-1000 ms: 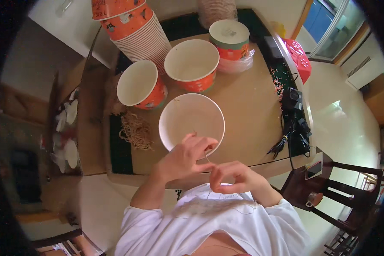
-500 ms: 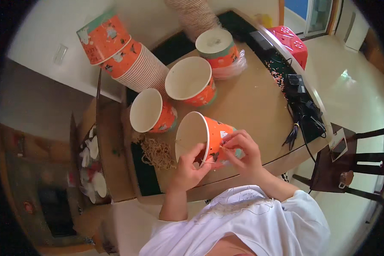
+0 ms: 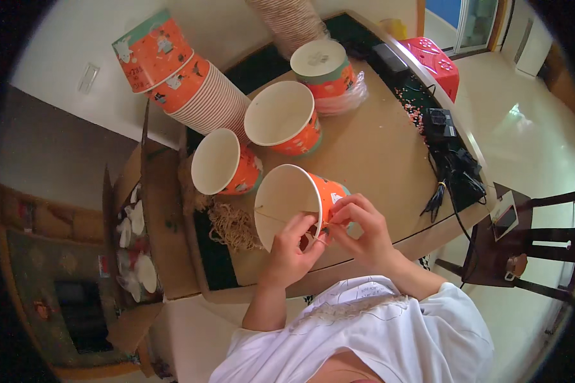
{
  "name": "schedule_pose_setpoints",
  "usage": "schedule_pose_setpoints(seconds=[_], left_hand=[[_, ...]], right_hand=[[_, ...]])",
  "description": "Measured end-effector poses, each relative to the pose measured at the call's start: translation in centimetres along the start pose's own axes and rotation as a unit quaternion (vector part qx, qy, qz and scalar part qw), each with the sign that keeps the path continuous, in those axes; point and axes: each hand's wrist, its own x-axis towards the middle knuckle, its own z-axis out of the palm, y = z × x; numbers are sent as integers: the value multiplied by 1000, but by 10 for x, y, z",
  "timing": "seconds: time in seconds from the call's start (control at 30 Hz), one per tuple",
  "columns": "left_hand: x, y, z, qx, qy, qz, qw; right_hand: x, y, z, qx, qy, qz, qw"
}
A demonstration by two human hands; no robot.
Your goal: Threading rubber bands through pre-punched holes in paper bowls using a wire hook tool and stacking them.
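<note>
Both pinching cord point(image 3: 323, 240): left grip point(image 3: 295, 247), right grip point(image 3: 365, 233) | bucket point(image 3: 297, 191) | tan tabletop point(image 3: 383, 150) | pale floor point(image 3: 508, 131) (red stool point(image 3: 437, 62))

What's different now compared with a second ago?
The front bucket has been tipped, its mouth turned left and its orange side showing. The right hand has gone from before the rim to that side; the left hand is at the rim. A cord now stretches across the mouth toward it. The twine and stack stayed; only the view shifted.

The nearest bucket point(image 3: 281, 195) is smooth paper, the cord pile point(image 3: 233, 225) rough, probably plant fibre.
</note>
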Motion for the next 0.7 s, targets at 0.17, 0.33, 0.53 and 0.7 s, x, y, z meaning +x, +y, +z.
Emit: schedule_pose_setpoints(seconds=[0.17, 0.33, 0.53, 0.7], left_hand=[[3, -3, 8, -6, -14, -11, 1000], [4, -2, 10, -2, -15, 0, 1000], [7, -18, 22, -10, 16, 56, 998], [15, -9, 24, 13, 12, 17, 1000]], right_hand=[[0, 0, -7, -9, -1, 13, 1000], [0, -4, -9, -37, -8, 16, 999], [-1, 2, -17, -60, -10, 19, 998], [-2, 2, -23, -69, -25, 50, 996]])
